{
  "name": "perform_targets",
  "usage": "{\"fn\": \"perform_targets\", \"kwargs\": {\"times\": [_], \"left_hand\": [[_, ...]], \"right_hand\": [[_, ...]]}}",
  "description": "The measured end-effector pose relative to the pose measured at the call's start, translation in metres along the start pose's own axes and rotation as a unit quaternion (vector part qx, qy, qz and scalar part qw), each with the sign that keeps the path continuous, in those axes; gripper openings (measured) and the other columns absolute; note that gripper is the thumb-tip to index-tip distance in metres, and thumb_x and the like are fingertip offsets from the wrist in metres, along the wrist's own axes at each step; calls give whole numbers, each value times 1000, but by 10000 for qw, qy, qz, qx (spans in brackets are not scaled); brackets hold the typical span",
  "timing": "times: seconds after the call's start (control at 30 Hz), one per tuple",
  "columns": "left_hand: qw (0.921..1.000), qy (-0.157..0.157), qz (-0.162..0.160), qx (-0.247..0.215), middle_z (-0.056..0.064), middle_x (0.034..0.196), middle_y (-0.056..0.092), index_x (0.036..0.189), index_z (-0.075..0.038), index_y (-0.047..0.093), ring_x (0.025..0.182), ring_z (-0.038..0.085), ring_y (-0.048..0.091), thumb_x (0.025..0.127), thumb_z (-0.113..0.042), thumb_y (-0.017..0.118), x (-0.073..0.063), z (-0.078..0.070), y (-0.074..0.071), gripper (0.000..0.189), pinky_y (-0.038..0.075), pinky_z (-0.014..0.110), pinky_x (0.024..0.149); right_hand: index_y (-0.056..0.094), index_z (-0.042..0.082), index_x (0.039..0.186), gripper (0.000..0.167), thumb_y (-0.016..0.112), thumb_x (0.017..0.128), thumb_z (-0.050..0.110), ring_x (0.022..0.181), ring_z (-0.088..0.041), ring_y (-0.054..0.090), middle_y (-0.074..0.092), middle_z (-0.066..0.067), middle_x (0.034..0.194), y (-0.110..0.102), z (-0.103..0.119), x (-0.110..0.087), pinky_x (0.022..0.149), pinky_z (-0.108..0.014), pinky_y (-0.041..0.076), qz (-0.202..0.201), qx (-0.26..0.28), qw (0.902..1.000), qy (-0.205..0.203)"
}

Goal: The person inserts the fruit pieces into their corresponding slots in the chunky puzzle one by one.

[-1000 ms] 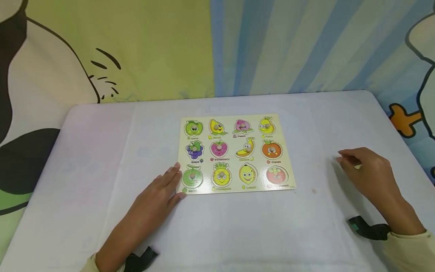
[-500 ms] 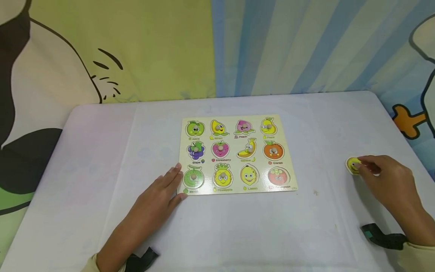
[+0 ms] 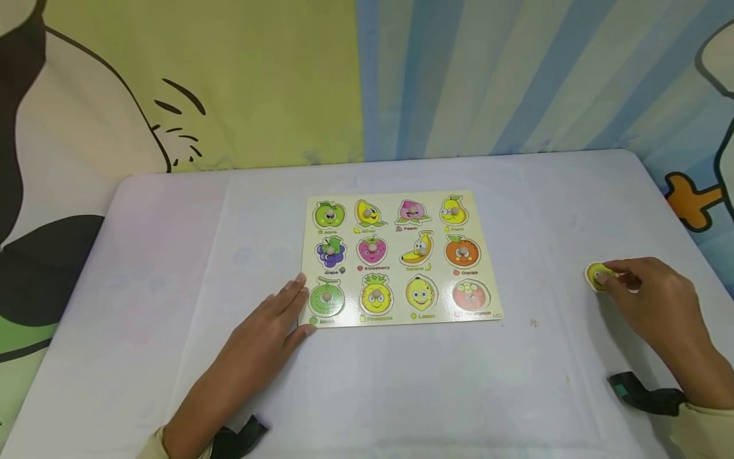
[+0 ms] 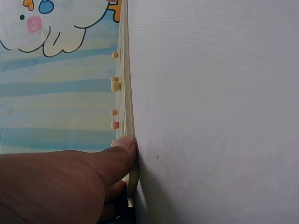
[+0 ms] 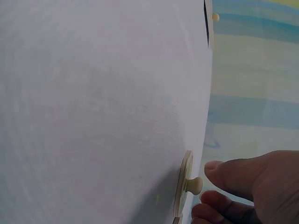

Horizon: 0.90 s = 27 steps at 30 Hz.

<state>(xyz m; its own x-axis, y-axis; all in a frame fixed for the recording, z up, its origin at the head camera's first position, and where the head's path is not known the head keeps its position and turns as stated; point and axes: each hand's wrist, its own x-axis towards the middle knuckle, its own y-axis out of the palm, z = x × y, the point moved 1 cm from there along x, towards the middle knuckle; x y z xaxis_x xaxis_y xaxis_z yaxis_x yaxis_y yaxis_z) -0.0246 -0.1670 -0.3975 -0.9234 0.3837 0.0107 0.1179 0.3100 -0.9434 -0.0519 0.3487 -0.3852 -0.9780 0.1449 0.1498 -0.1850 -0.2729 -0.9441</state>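
A cream wooden fruit puzzle board (image 3: 395,268) lies mid-table in the head view. My left hand (image 3: 260,341) rests at its lower left corner, fingers extended along the edge; the thumb (image 4: 122,145) touches the board's rim in the left wrist view. Far to the right, a yellow puzzle piece (image 3: 596,275) with a smiling face lies on the table. My right hand (image 3: 659,303) is over it, thumb and forefinger bent toward its knob (image 5: 194,185). In the right wrist view, a gap shows between thumb and knob.
Most fruit pictures on the board carry wooden knobs; the lemon (image 3: 421,293) and persimmon (image 3: 471,296) places show none. A sliver of another piece (image 5: 176,220) shows below the yellow one. The white table (image 3: 401,389) backs onto a patterned curtain (image 3: 241,83).
Between one second and half a second ago, my right hand shifted right, uncovering the yellow piece. Since then it has barely moved. The left hand and board stay in place.
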Motion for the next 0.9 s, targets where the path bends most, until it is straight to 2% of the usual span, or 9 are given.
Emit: {"fn": "perform_targets", "kwargs": {"times": [0.13,0.33,0.43,0.73,0.9], "left_hand": [[10000,2,7,-1,15,152,36,139,5,48,137,32,37,87,-21,76,0,0,-1,65,36,51,107],[10000,13,0,-31,15,152,36,139,5,49,137,33,37,86,-20,76,1,0,-1,65,35,51,107],[10000,10,18,-26,15,152,36,139,5,49,137,33,37,87,-21,76,1,0,0,65,35,51,107],[10000,-2,14,-25,15,152,36,139,5,49,136,34,38,86,-21,77,1,0,1,66,36,52,106],[10000,-18,16,-11,15,152,36,139,5,49,136,34,38,86,-21,77,1,0,-1,65,36,52,106]], "right_hand": [[58,-17,114,34,69,88,1,87,-49,54,56,-35,99,3,-2,3,66,-60,48,334,9,9994,120],[63,-21,94,17,69,81,-12,79,-47,56,57,-35,90,6,-3,6,66,-62,48,202,-55,9990,-400],[65,-20,90,14,69,79,-13,80,-49,57,59,-36,90,5,0,10,67,-63,48,238,-67,9983,-519],[68,-18,87,10,68,79,-13,80,-49,57,61,-36,91,4,5,13,69,-62,49,454,-168,9983,-315],[68,-18,88,11,68,78,-13,80,-48,57,61,-36,91,3,6,12,67,-61,49,409,-186,9983,-383]]}}
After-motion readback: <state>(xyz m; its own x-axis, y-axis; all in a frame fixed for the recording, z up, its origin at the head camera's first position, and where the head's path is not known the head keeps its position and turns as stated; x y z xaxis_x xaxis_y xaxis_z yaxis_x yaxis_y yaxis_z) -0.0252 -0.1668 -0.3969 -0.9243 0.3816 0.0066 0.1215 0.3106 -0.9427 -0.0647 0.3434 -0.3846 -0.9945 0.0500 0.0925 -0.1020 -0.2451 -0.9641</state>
